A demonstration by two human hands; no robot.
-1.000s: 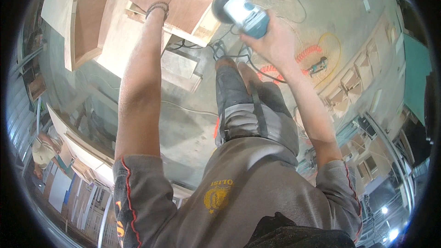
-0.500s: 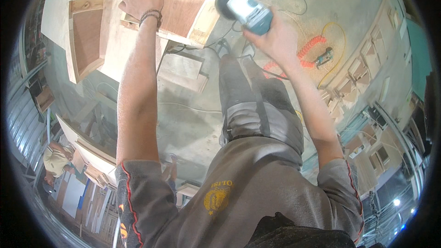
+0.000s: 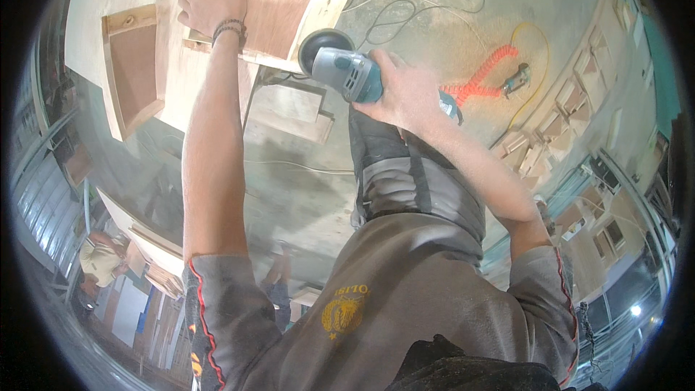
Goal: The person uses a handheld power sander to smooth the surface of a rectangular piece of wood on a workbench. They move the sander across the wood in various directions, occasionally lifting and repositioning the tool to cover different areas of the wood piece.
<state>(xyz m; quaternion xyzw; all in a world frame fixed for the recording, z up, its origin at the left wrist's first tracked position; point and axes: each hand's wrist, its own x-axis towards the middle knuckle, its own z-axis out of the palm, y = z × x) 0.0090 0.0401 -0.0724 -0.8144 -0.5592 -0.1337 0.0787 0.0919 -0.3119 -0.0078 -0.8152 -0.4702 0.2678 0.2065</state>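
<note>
My left hand [image 3: 215, 3] grips the near-left edge of a shallow wooden box [image 3: 275, 11] with a reddish plywood panel and pale wood sides. Its fingers are wrapped over the wood, and beaded bands circle the wrist. In my right hand [image 3: 404, 94] is an angle grinder [image 3: 353, 76], grey and teal, held by its body. The grinder's round dark disc [image 3: 318, 45] is close to the box's near-right corner; whether they touch I cannot tell. The box lies on a pale plywood worktop [image 3: 177, 65].
Another wooden box [image 3: 135, 72] stands left on the worktop. On the floor at right lie a red coiled air hose [image 3: 481, 76] and a teal tool [image 3: 517, 80]. Rows of wooden frames [image 3: 557, 116] line the right. A person [image 3: 101, 261] is at lower left.
My right hand has brought the grinder left and down, from beyond the box's right end to its near-right corner. My left hand stays on the box, which has shifted only slightly in view.
</note>
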